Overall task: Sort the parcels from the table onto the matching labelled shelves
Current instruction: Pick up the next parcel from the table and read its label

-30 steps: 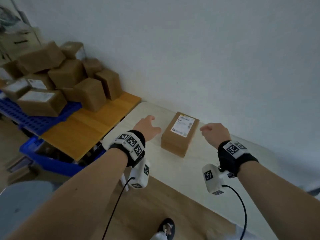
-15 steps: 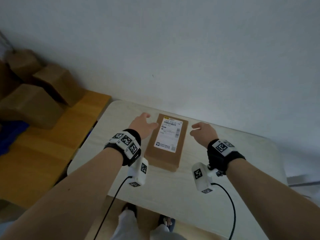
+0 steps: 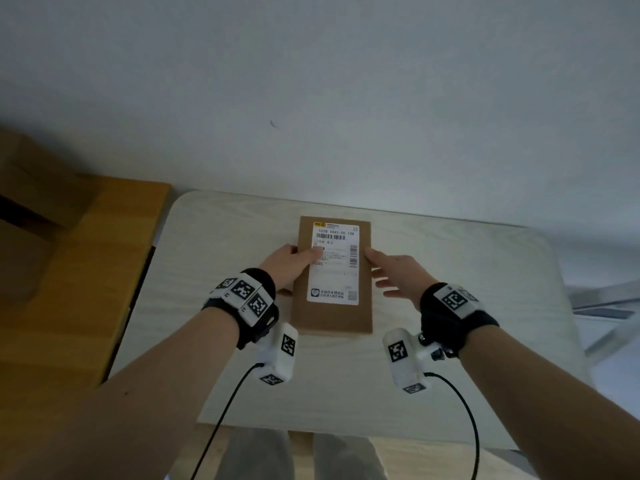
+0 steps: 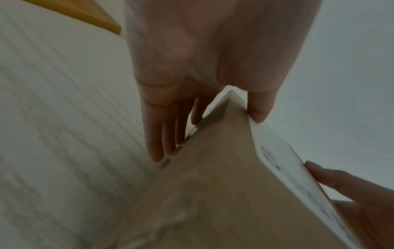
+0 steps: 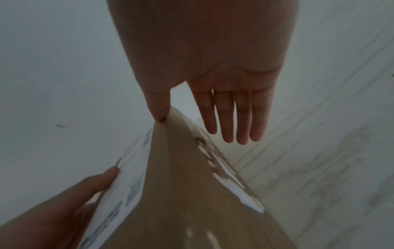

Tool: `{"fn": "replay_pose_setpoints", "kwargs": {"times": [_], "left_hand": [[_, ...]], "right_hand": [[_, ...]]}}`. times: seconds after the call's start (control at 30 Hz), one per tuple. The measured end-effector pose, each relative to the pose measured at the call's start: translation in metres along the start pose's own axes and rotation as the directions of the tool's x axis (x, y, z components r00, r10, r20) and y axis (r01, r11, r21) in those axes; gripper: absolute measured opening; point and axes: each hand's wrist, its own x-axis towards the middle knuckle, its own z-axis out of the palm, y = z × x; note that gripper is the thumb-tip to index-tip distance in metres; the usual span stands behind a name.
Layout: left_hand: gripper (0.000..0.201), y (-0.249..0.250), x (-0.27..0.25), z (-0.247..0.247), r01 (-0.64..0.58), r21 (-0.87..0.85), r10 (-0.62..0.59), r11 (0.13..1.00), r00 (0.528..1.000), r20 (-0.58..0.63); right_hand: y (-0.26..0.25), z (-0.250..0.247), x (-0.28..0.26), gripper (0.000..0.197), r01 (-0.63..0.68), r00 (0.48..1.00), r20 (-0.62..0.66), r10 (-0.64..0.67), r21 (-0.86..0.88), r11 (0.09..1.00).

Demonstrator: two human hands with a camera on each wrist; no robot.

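A brown cardboard parcel with a white shipping label lies flat on the pale table. My left hand is at its left side, thumb laid on the label. In the left wrist view the fingers run straight down the parcel's side to the table. My right hand is at the right side. Its thumb touches the top edge of the parcel, while its fingers are straight and a little off the side.
An orange wooden surface adjoins the table on the left, with brown boxes at its far end. A white wall stands right behind the table. Grey metal bars show at the right edge.
Both hands moved in from hovering beside the parcel to touching its two long sides. The head view swung right and down, so the pile of boxes left the picture.
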Motion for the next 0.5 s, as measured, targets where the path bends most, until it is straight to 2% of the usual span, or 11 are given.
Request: {"fn": "replay_pose_setpoints", "kwargs": {"times": [0.2,0.33,0.5], "left_hand": [[0.032,0.003,0.0,-0.006,-0.008,-0.012,0.009,1.0,0.999,0.047],[0.043,0.012,-0.007,-0.014,-0.032,-0.054,0.036,0.998,0.997,0.063],[0.043,0.032,-0.025,-0.03,-0.17,-0.113,0.175,0.979,0.984,0.039]], "right_hand": [[0.005,0.01,0.008,0.061,0.036,0.999,0.004,-0.037,0.104,0.994],[-0.003,0.009,0.0,0.061,0.078,0.997,-0.004,-0.079,0.241,0.967],[-0.024,-0.006,-0.024,0.045,0.172,0.982,0.006,-0.191,0.404,0.898]]}}
